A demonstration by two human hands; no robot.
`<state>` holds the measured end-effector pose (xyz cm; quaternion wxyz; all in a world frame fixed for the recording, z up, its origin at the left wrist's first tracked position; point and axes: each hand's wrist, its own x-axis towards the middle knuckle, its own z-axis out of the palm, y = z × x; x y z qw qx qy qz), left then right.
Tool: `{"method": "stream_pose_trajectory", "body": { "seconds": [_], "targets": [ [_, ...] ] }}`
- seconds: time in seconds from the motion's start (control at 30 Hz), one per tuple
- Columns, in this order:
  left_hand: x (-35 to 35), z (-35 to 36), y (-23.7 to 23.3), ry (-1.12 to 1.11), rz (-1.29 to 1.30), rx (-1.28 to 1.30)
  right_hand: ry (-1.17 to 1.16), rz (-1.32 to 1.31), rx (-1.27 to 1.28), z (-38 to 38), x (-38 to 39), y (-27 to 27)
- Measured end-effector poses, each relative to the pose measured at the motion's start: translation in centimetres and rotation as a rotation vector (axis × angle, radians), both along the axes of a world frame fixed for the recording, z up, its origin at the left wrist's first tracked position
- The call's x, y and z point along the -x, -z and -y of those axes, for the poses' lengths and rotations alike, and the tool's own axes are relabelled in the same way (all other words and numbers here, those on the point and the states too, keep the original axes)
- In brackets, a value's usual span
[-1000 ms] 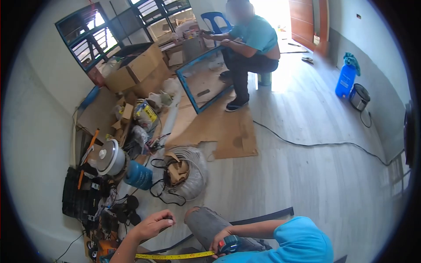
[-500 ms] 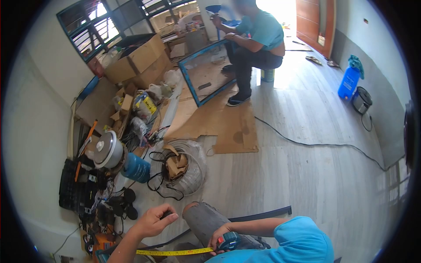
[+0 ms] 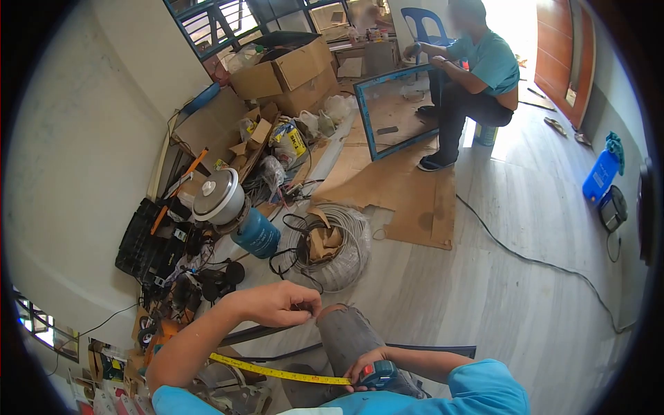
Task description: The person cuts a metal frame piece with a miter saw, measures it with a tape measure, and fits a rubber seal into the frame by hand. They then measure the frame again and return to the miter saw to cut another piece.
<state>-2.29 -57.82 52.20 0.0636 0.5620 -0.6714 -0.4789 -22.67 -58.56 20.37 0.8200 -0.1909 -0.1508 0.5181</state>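
My right hand (image 3: 365, 373) has its grip clamped on a blue tape measure (image 3: 380, 374), low down just beside my raised knee (image 3: 344, 330). The yellow tape blade (image 3: 277, 372) is pulled out of it and runs leftward under my left forearm, slightly tilted. My left hand (image 3: 277, 304) hovers just left of the knee top with the grip drawn together, thumb against fingertips. I cannot tell whether anything small is pinched there.

A dark flat strip (image 3: 432, 349) lies on the grey floor (image 3: 498, 297) behind my knee. Ahead of the left hand sits a coil of pale tubing (image 3: 351, 252) with cardboard scraps in its middle. Just left of the coil is a blue gas cylinder (image 3: 256, 235), and beyond that a metal pot with a lid (image 3: 218, 197). A black tool case (image 3: 149, 238) stands open by the wall.

Farther off, a flattened cardboard sheet (image 3: 408, 200) covers part of the floor. Another person (image 3: 477, 76) sits there holding a blue frame (image 3: 387, 111), well apart from me. A black cable (image 3: 539, 263) snakes across the floor to the right.
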Motion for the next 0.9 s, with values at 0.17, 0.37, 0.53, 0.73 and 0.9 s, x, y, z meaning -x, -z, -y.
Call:
{"method": "stream_pose_trajectory", "body": {
  "seconds": [0.17,0.37,0.53,0.73,0.9],
  "targets": [
    [-0.1,1.5,-0.1,0.078,0.089,-0.029,-0.011,0.006,-0.038,0.0,-0.2,0.1],
    [-1.2,2.4,0.4,0.111,0.022,-0.101,-0.019,0.004,-0.078,0.3,-0.4,-0.5],
    [-1.8,4.0,0.6,0.178,0.079,-0.177,-0.023,-0.008,-0.106,0.3,-0.4,-0.8],
    [-0.9,3.8,0.2,0.206,0.218,0.038,-0.01,-0.027,-0.077,0.5,-0.4,-1.2],
    [0.4,2.7,0.2,0.269,0.456,0.279,0.034,0.037,-0.006,0.2,-0.5,-0.3]
  ]
}}
